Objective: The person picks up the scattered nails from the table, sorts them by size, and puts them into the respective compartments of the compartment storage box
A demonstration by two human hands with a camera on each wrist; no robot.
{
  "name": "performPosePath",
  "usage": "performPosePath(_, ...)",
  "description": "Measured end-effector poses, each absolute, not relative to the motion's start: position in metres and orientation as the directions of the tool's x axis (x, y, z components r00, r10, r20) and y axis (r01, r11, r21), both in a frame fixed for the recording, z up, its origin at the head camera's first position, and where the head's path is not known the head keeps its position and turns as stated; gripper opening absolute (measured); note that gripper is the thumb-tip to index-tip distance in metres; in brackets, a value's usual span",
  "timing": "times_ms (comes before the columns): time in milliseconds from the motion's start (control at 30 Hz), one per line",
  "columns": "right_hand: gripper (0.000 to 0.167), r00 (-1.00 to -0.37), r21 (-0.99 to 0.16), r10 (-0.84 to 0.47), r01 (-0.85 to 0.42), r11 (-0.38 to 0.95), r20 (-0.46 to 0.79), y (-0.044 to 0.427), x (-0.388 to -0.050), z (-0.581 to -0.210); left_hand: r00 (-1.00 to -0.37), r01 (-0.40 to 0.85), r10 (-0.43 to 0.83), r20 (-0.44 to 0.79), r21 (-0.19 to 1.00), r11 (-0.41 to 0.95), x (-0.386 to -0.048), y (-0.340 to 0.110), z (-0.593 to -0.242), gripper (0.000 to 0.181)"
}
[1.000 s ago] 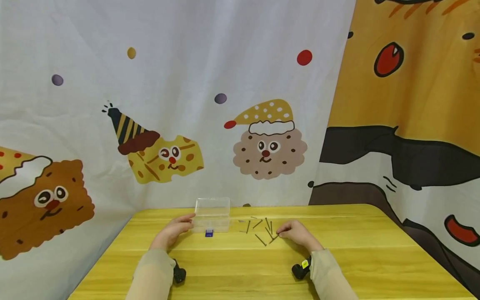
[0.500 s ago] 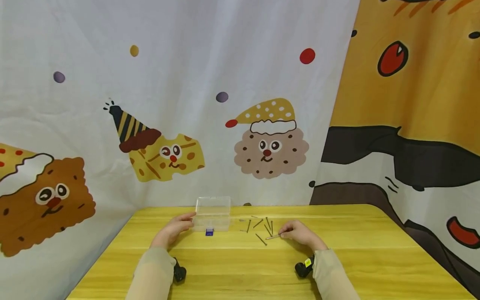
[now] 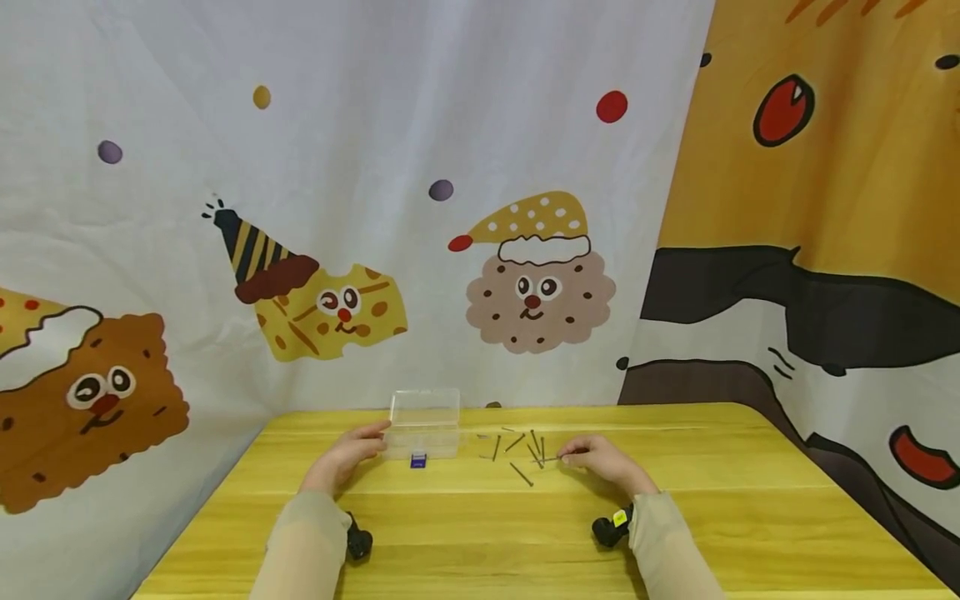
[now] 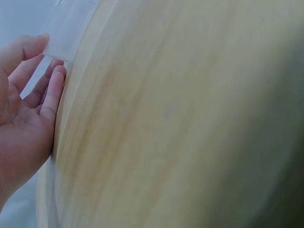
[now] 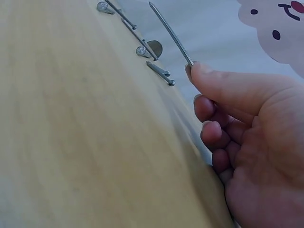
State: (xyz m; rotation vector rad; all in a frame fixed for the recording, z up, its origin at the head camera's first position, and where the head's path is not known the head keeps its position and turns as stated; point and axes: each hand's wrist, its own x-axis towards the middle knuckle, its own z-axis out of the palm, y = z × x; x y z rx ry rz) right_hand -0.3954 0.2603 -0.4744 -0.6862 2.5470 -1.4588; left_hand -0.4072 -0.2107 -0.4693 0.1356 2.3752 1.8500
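Note:
In the head view, a clear plastic box [image 3: 423, 442] with its lid [image 3: 425, 407] raised stands toward the back of the table. My left hand [image 3: 348, 454] touches the box's left side, thumb and fingers fairly straight; the left wrist view has the thumb tip at the box's corner. Between thumb and fingers, my right hand [image 3: 600, 460] pinches a steel nail [image 5: 172, 34], which points up and left above the table in the right wrist view. Several loose nails [image 3: 522, 474] lie between the box and my right hand.
A blue latch [image 3: 418, 459] shows on the box's front. Short silver pieces [image 5: 105, 7] lie among the nails. Behind the wooden table [image 3: 480, 533] hangs a white curtain [image 3: 360, 167] with cartoon prints.
My right hand has drawn a nail away from the others and lifted it slightly, turning it nearly level. My left hand stays at the box.

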Motion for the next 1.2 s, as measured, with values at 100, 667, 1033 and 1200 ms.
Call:
performPosePath(100,0.027,-0.892,-0.849,-0.434,-0.326,0.416,0.130,0.259,-0.395,-0.471,-0.986,0.000,0.162,-0.039,0.972,0.236,-0.407,-0.211,-0.468,0.053)
performPosePath(667,0.027,-0.917,-0.876,-0.380,-0.281,0.393,0.124,0.250,-0.396,-0.465,-0.981,-0.001,0.187,-0.051,0.966,0.259,-0.402,-0.214,-0.466,0.053)
performPosePath(1033,0.028,-0.920,-0.864,-0.376,-0.277,0.421,0.111,0.246,-0.403,-0.447,-0.982,0.003,0.184,-0.046,0.966,0.258,-0.401,-0.213,-0.466,0.053)
performPosePath(1200,0.028,-0.927,-0.878,-0.357,-0.264,0.400,0.115,0.249,-0.415,-0.445,-0.983,0.007,0.181,-0.040,0.968,0.252,-0.401,-0.212,-0.465,0.053)
